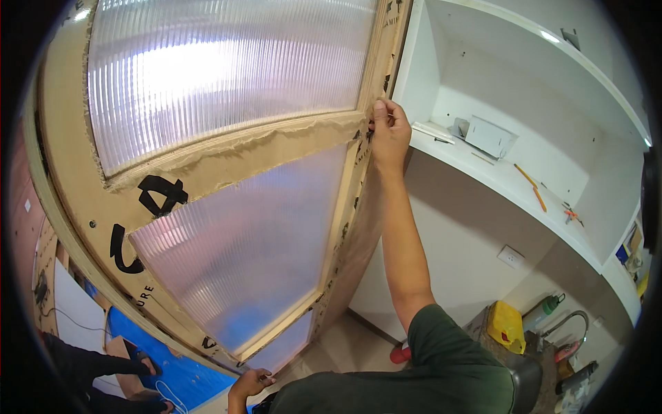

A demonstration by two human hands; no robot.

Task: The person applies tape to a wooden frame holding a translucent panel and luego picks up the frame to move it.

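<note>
A tall door-like frame (65, 148) covered in tan protective paper with black marks holds ribbed translucent panels (227, 76). A strip of torn, ragged paper (241, 152) runs along its middle rail. My right hand (391, 131) is raised to the right stile of this frame, thumb and fingers pinched together against the paper-covered edge. What lies between those fingertips is too small to make out. Low down, close to the frame's bottom, my left hand (252, 383) hangs with loosely bent fingers slightly apart, and nothing shows in it.
Right of the frame is a white cabinet (531, 200) holding a white box (489, 136), an orange stick (531, 188) and small tools. Below are a wall socket (511, 257), a yellow bag (507, 326) and a faucet (583, 319). Another person's legs (89, 369) appear lower left beside a blue sheet (183, 372).
</note>
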